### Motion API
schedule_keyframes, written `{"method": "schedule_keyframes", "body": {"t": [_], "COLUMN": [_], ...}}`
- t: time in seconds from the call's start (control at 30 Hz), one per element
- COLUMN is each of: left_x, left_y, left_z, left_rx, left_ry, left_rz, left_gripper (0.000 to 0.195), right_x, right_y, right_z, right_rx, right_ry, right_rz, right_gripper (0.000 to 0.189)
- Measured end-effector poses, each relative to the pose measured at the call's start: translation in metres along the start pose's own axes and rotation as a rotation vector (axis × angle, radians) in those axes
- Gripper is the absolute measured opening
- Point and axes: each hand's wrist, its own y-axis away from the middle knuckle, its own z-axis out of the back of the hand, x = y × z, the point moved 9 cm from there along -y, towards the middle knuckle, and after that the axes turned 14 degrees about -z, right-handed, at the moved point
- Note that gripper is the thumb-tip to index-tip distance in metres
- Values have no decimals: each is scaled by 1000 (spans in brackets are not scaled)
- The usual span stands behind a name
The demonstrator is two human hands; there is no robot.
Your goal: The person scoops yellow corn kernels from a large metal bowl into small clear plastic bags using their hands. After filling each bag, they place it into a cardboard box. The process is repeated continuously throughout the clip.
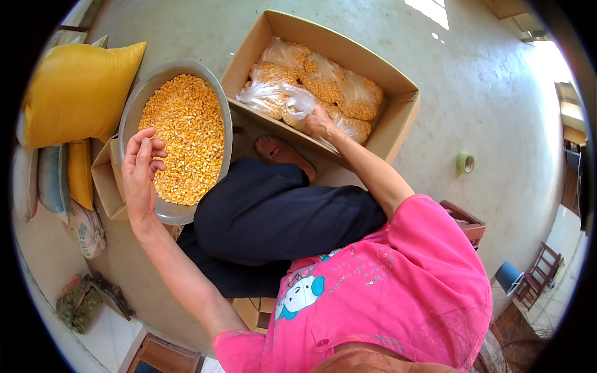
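A large metal basin (pixel 227 135) full of loose yellow corn kernels (pixel 186 135) stands at the left. My left hand (pixel 143 170) is raised over the basin's near left edge, fingers loosely curled and apart, with nothing seen in it. To the right lies an open cardboard box (pixel 396 88) with several clear plastic bags of corn kernels (pixel 322 79) inside. My right hand (pixel 319 122) reaches over the box's near wall and grips the gathered top of a clear plastic bag (pixel 301 101); its fingertips are partly hidden.
Full sacks, one a large yellow sack (pixel 79 93), lie at the far left beside a smaller cardboard box (pixel 109 182). A roll of green tape (pixel 465 162) is on the floor at right. My bare foot (pixel 284 156) rests between basin and box.
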Motion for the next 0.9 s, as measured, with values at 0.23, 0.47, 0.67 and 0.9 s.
{"method": "schedule_keyframes", "body": {"t": [0.23, 0.47, 0.67, 0.9], "left_x": [5, 8, 10, 9], "left_y": [-5, -10, -11, -10], "left_z": [-17, -29, -41, -46], "left_rx": [40, 93, 141, 166], "left_ry": [-18, -105, -157, -175], "left_rz": [34, 38, 23, 27], "left_gripper": [25, 25, 25, 24], "right_x": [11, -2, -32, -10], "right_y": [8, -9, -26, -12], "right_z": [-1, -3, 0, 3], "right_rx": [113, 100, -36, 84], "right_ry": [-233, -155, -57, -148], "right_rz": [-44, -69, -155, -196], "right_gripper": [18, 27, 31, 28]}}
